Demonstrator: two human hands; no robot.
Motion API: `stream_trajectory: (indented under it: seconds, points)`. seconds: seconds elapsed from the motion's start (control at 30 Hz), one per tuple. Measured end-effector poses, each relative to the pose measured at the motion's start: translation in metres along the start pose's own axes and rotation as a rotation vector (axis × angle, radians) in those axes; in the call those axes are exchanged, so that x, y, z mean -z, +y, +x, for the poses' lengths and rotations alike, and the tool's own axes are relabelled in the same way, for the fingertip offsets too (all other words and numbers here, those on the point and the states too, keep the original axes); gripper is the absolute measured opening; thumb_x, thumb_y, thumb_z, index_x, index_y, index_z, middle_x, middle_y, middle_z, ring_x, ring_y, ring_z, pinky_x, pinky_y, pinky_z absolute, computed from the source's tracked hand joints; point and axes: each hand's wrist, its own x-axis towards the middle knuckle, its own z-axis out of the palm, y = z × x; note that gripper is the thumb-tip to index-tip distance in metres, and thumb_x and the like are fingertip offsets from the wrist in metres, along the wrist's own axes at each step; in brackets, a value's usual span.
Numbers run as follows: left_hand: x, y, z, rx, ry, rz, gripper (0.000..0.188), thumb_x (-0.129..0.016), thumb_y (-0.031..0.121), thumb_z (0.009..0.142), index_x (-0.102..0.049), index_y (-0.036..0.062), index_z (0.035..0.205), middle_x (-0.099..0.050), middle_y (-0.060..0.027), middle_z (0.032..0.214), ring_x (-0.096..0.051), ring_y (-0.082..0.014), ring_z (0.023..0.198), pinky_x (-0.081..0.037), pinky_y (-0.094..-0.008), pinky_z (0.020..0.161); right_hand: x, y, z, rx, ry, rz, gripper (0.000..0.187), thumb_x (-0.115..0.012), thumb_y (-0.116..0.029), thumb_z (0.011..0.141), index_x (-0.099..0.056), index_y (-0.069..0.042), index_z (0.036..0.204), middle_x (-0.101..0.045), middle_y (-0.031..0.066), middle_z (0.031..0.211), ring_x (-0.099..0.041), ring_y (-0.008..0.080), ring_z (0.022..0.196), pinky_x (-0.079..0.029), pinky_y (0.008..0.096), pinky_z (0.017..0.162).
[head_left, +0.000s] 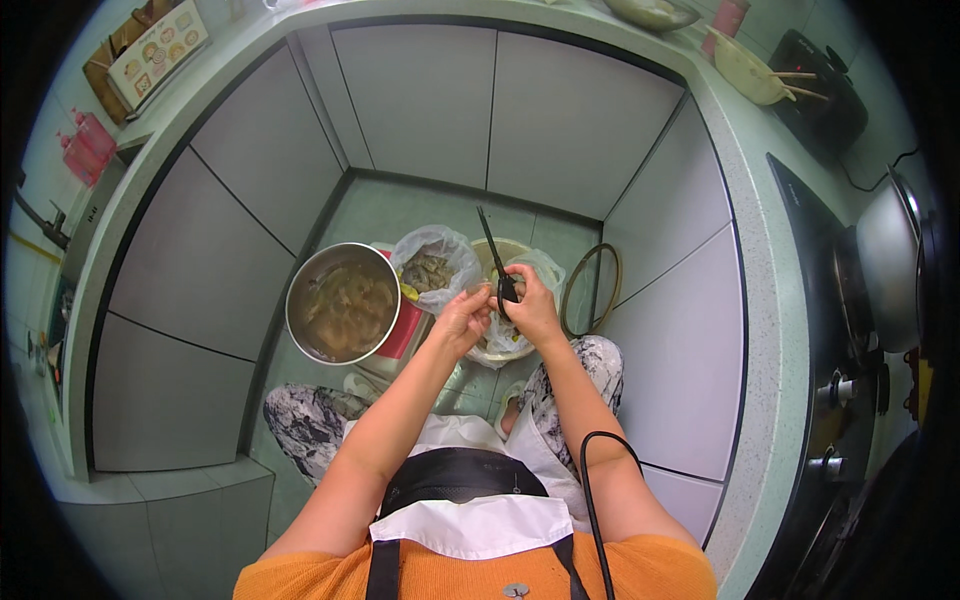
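My right hand (533, 308) grips a pair of black scissors (495, 265), whose narrow blades point up and away from me. Close beside it, my left hand (465, 320) has its fingertips pinched together, but whatever they hold is too small to make out. Below both hands sits a pale basin (508, 248) lined with clear plastic film. Just beyond my left hand an opened white plastic bag (455, 247) contains greyish pieces, perhaps shellfish. To the left stands a metal pot (299, 292) with several pale lumps in cloudy brownish water.
A red object (403, 332) shows between pot and bag. Right of the basin, a round hoop-like rim (570, 300) leans by the grey cabinets (675, 340). Counters surround me, with a stove (800, 400) at right. A cream bowl (745, 75) with chopsticks stands at far right.
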Motion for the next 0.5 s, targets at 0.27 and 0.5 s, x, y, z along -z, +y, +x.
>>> stream_trajectory:
  seconds: [0.27,0.5]
  points:
    - [0.019,0.002,0.005,0.045,0.059,-0.291,0.011,-0.060,0.019,0.086,-0.058,0.0090,0.091,-0.062,-0.0010,0.081,-0.052,-0.0110,0.064,-0.042,-0.0225,0.054,0.011,-0.001,-0.003,-0.323,-0.257,0.636,0.035,-0.060,-0.023,0.083,-0.048,-0.007,0.111,-0.061,0.0035,0.075,-0.057,0.0130,0.058,-0.052,0.0307,0.057]
    - [0.020,0.030,0.011,-0.008,0.072,-0.455,0.016,-0.062,0.020,0.084,-0.060,0.0058,0.091,-0.062,-0.0027,0.081,-0.047,-0.0106,0.060,-0.037,-0.0227,0.052,0.038,0.003,-0.025,-0.553,-0.784,0.952,0.051,-0.052,-0.047,0.086,-0.044,-0.005,0.113,-0.054,0.0028,0.074,-0.053,0.0101,0.055,-0.055,0.0329,0.068]
